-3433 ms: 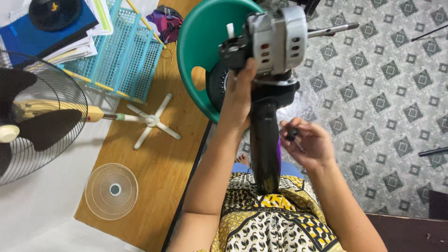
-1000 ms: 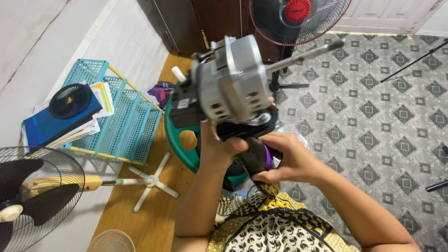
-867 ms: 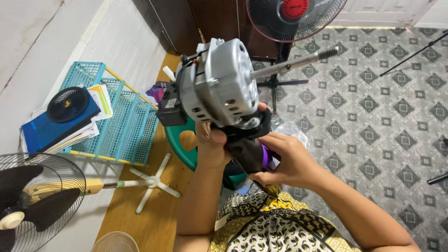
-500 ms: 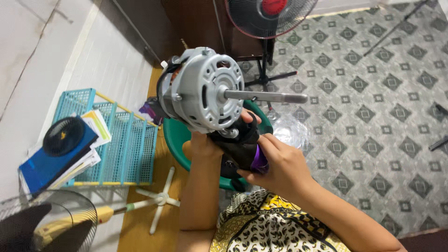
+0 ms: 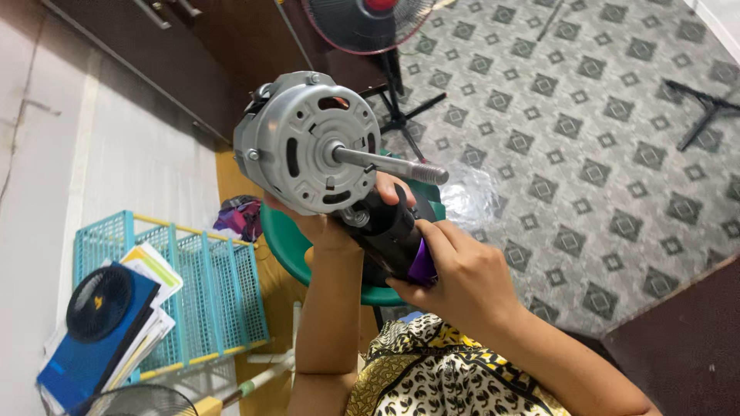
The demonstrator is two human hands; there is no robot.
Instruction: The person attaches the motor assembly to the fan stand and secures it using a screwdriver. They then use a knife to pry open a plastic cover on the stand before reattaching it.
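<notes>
the left hand point(image 5: 327, 225) is wrapping its fingers from below around the joint where a round silver-grey metal fan motor point(image 5: 308, 142) is sitting on a black plastic neck point(image 5: 385, 231), holding the whole piece up at chest height above the patterned yellow-and-black cloth point(image 5: 439, 377) on the person's lap, with the motor's steel shaft point(image 5: 385, 163) pointing out to the right. the right hand point(image 5: 462, 273) is closing around the lower end of the neck, its fingers pressing on a small purple part point(image 5: 422, 263) there — whether it is a tool handle or a piece of the neck i cannot tell, as the palm is covering most of it. judging from this, the work at the neck is going best if the left hand is carrying the motor's weight close to the joint, keeping the shaft clear of both hands, while the right hand is working squarely in line with the neck and not at a slant. behind the hands a green plastic basin point(image 5: 279, 237) is standing on the wooden floor strip; something dark is lying in it, mostly hidden by the arms. to the left a turquoise plastic mesh rack point(image 5: 208, 293) is lying beside the wall, its compartments showing nothing inside — a blue folder with papers point(image 5: 92, 350) and a small black round fan point(image 5: 99, 302) are resting on its near end. a red-hubbed standing fan point(image 5: 362, 19) is standing further off on the grey tiled floor point(image 5: 586, 154).
</notes>
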